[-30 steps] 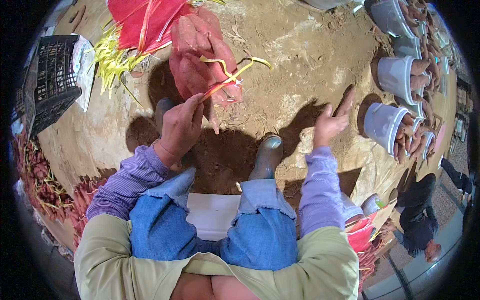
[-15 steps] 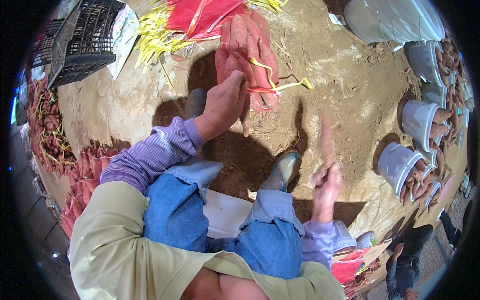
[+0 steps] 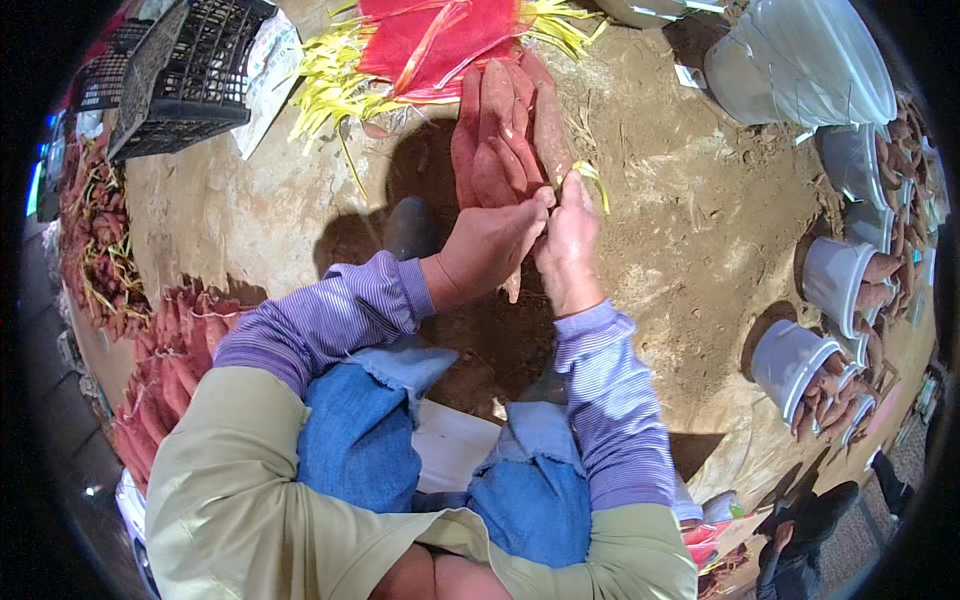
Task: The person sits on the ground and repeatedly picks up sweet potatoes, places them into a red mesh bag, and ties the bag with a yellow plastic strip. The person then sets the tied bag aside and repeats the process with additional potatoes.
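A red mesh bag packed with long sweet potatoes [image 3: 495, 135] lies on the ground in front of me. My left hand [image 3: 485, 245] is closed at the bag's near end. The thin tip of a sweet potato [image 3: 513, 285] sticks out below that hand. Against it, my right hand [image 3: 570, 240] has its fingers drawn together at the right side of the bag's mouth; what lies inside them is hidden. A yellow drawstring [image 3: 590, 178] curls beside the right fingertips. One long sweet potato [image 3: 548, 130] runs along the bag's right edge toward this hand.
Flat red mesh bags [image 3: 435, 45] with yellow strings lie beyond the filled one. Black crates [image 3: 195, 75] stand far left, above filled red bags [image 3: 165, 375]. White buckets [image 3: 790, 365] of sweet potatoes line the right. Another person [image 3: 815, 530] is at lower right.
My right hand, earlier low at the right with a blurred, long reddish thing, has moved up and left to meet my left hand at the bag. That long thing no longer shows apart.
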Demonstrator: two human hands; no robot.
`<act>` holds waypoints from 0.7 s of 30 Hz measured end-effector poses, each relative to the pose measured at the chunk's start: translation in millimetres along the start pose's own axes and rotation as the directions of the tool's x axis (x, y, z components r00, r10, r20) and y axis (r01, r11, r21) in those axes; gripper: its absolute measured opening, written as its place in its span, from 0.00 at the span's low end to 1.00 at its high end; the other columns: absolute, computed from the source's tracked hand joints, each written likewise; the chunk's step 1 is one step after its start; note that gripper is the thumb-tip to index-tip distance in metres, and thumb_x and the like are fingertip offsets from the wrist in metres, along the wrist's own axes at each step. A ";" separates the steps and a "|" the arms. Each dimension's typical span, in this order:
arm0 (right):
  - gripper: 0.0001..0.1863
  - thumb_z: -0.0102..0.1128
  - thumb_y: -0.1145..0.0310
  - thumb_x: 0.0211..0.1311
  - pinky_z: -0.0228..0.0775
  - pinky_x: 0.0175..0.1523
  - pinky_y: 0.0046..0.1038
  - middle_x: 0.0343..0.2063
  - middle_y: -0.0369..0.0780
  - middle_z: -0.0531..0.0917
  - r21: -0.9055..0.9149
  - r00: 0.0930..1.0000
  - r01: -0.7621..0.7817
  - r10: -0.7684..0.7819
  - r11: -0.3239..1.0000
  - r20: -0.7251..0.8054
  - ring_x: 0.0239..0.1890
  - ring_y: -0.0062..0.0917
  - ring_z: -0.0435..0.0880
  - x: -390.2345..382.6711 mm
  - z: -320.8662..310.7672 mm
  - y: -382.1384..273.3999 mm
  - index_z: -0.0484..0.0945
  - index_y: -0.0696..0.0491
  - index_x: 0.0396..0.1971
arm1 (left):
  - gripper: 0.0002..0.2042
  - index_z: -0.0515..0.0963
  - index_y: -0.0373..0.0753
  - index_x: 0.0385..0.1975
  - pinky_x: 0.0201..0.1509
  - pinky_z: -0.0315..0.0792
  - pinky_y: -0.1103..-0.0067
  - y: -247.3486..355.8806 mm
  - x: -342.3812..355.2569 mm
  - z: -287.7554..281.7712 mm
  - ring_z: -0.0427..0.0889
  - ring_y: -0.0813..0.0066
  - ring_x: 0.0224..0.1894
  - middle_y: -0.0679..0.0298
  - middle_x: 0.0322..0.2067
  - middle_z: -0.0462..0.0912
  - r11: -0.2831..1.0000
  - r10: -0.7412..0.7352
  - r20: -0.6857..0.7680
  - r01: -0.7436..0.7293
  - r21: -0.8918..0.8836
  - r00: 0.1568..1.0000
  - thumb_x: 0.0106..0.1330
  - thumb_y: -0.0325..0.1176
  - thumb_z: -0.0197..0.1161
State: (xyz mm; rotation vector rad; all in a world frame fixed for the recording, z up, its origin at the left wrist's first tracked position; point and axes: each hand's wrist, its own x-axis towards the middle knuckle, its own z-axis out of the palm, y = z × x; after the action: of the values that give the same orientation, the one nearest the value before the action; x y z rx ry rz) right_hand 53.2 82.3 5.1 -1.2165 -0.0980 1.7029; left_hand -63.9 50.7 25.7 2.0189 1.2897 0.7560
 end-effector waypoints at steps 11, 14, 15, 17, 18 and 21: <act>0.13 0.43 0.55 0.71 0.49 0.18 0.19 0.16 0.30 0.63 -0.080 0.993 -0.118 0.118 0.990 -0.007 0.14 0.14 0.55 -143.8 -137.0 -23.8 0.69 0.49 0.33 | 0.08 0.77 0.39 0.33 0.28 0.74 0.71 -8.7 15.6 -9.4 0.82 0.58 0.28 0.57 0.23 0.79 0.960 -0.123 0.083 0.097 0.264 0.989 0.55 0.33 0.63; 0.16 0.42 0.56 0.72 0.49 0.20 0.18 0.17 0.30 0.63 -0.095 0.983 -0.182 0.180 0.979 -0.032 0.15 0.14 0.56 -141.4 -131.6 -1.9 0.71 0.50 0.49 | 0.07 0.80 0.38 0.33 0.26 0.74 0.74 -2.4 12.6 2.9 0.82 0.61 0.26 0.56 0.23 0.80 0.980 -0.116 0.001 0.115 0.161 0.993 0.58 0.31 0.61; 0.16 0.40 0.56 0.72 0.48 0.21 0.18 0.18 0.30 0.62 -0.061 0.979 -0.190 0.194 0.980 0.069 0.16 0.14 0.55 -131.1 -115.7 1.3 0.70 0.50 0.46 | 0.06 0.79 0.37 0.33 0.26 0.74 0.75 -4.5 8.5 4.0 0.82 0.63 0.25 0.57 0.22 0.80 0.988 -0.093 0.006 0.091 0.125 0.996 0.59 0.31 0.60; 0.15 0.40 0.54 0.72 0.46 0.20 0.20 0.16 0.30 0.61 0.024 0.976 -0.209 0.207 0.978 0.072 0.15 0.16 0.55 -91.9 -89.4 12.4 0.68 0.50 0.39 | 0.06 0.79 0.36 0.33 0.25 0.74 0.78 -5.9 3.0 5.9 0.82 0.68 0.23 0.59 0.21 0.80 0.999 -0.034 0.014 0.034 0.042 0.999 0.60 0.30 0.59; 0.15 0.40 0.53 0.72 0.46 0.20 0.21 0.16 0.31 0.61 0.022 0.983 -0.139 0.135 0.990 0.125 0.14 0.16 0.55 -70.4 -65.2 15.2 0.67 0.49 0.36 | 0.06 0.79 0.35 0.34 0.24 0.74 0.79 -3.7 3.9 7.0 0.80 0.72 0.22 0.62 0.20 0.79 0.999 0.007 0.027 -0.008 0.049 1.000 0.61 0.29 0.59; 0.14 0.41 0.55 0.72 0.61 0.22 0.18 0.18 0.32 0.70 0.039 0.984 0.086 -0.079 0.996 -0.159 0.16 0.16 0.66 -28.5 -15.2 26.8 0.66 0.49 0.34 | 0.06 0.79 0.35 0.36 0.24 0.74 0.81 -3.8 6.0 8.2 0.79 0.75 0.22 0.65 0.22 0.80 0.995 -0.040 0.033 0.043 -0.089 0.999 0.62 0.28 0.59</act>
State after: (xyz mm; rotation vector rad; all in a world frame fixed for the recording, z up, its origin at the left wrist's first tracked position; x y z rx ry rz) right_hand 46.6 41.0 1.7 -1.2910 -0.0136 1.5245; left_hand -57.8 55.9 18.4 1.9192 1.2537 0.7471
